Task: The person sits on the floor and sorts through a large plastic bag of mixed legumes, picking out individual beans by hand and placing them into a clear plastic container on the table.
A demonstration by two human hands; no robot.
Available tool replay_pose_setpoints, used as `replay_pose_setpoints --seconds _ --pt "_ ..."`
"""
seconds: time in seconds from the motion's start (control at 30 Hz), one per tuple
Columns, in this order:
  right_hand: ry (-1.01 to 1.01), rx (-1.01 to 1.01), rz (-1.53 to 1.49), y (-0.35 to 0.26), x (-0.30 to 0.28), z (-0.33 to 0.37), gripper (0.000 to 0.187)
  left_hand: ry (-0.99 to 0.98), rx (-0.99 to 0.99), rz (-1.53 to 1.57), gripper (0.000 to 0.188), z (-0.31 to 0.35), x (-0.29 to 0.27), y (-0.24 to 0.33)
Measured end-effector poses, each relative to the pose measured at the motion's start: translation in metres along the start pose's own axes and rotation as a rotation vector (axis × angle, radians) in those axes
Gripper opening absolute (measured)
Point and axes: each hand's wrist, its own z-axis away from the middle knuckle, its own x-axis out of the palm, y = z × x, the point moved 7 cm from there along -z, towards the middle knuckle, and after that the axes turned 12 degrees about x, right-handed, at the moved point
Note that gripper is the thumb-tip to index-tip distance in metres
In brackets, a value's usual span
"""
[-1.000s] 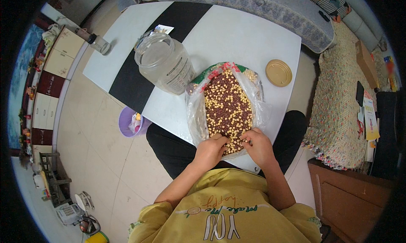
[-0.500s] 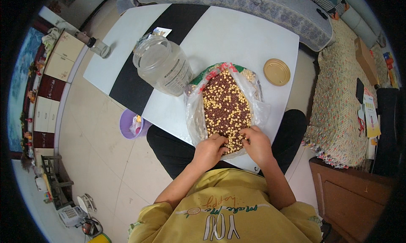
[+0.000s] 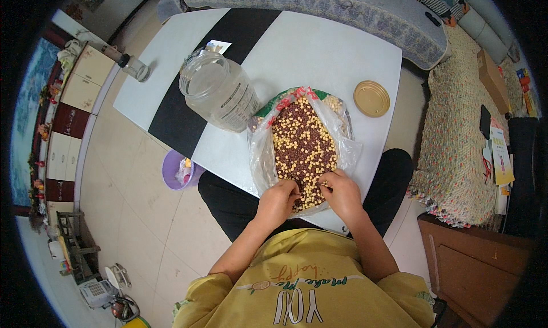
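Note:
An open clear plastic bag (image 3: 264,164) with red and green print lies at the table's near side. It is full of mixed dark red beans and yellow soybeans (image 3: 303,148). At the near left of the beans is my left hand (image 3: 278,202), its fingers curled in with the tips touching the heap. My right hand (image 3: 343,195) is at the near right, thumb and fingers pinched together over the beans. Whatever is in either hand's fingertips is hidden. A large clear plastic jar (image 3: 220,91), lidless, stands left of the bag. Its gold lid (image 3: 371,98) lies to the right.
The white table (image 3: 331,43) has a black stripe, with a small foil packet (image 3: 218,45) behind the jar and a glass bottle (image 3: 135,68) at the far left. A purple bin (image 3: 178,171) stands on the floor. Sofas (image 3: 319,14) line the far side and the right.
Both hands have shifted slightly left over the near beans. My left fingers have curled in more, and my right fingers have drawn together. The bag and jar stay put.

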Motion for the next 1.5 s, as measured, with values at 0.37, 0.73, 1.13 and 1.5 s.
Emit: replay_pose_setpoints --seconds 0.37,0.73,1.13,1.5 --pt "0.017 -0.004 -0.087 0.002 -0.003 0.004 0.004 0.044 -0.09 0.014 0.011 0.002 -0.011 -0.002" --pt "0.012 -0.029 -0.095 0.004 -0.007 0.01 0.005 0.896 0.232 -0.488 0.008 -0.052 -0.254 0.045" --pt "0.057 -0.007 -0.133 0.005 -0.017 0.015 0.007 0.815 0.081 -0.451 0.021 -0.082 -0.242 0.0" --pt "0.061 -0.038 -0.178 -0.002 -0.013 0.011 0.006 0.035 0.049 -0.225 0.021 -0.052 -0.057 -0.034"
